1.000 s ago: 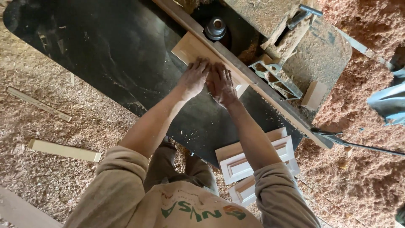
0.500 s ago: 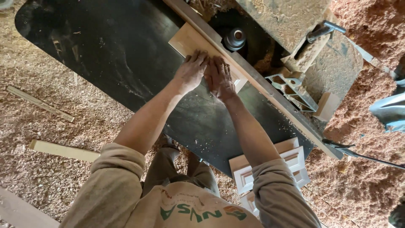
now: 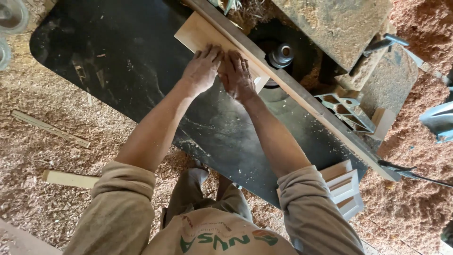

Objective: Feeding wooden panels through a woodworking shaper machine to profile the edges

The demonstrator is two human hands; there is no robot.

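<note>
A pale wooden panel (image 3: 198,34) lies flat on the black machine table (image 3: 118,61), its long edge against a wooden fence rail (image 3: 302,97). My left hand (image 3: 202,70) and my right hand (image 3: 237,75) press down side by side on the panel, fingers spread flat, near its right end. Just behind the fence, a round metal cutter spindle (image 3: 281,55) stands in a dark opening, close to my right hand. Both forearms reach out from rolled tan sleeves.
Sawdust covers the floor all round. Loose wood strips (image 3: 49,128) and a short board (image 3: 71,179) lie on the left. A stack of white profiled panels (image 3: 347,186) sits at the lower right. A metal guard bracket (image 3: 347,111) and a dusty machine housing (image 3: 339,26) stand behind the fence.
Both hands have slid the panel along the fence toward the left, away from the cutter spindle. My head has shifted, so the table sits lower and further right in view.
</note>
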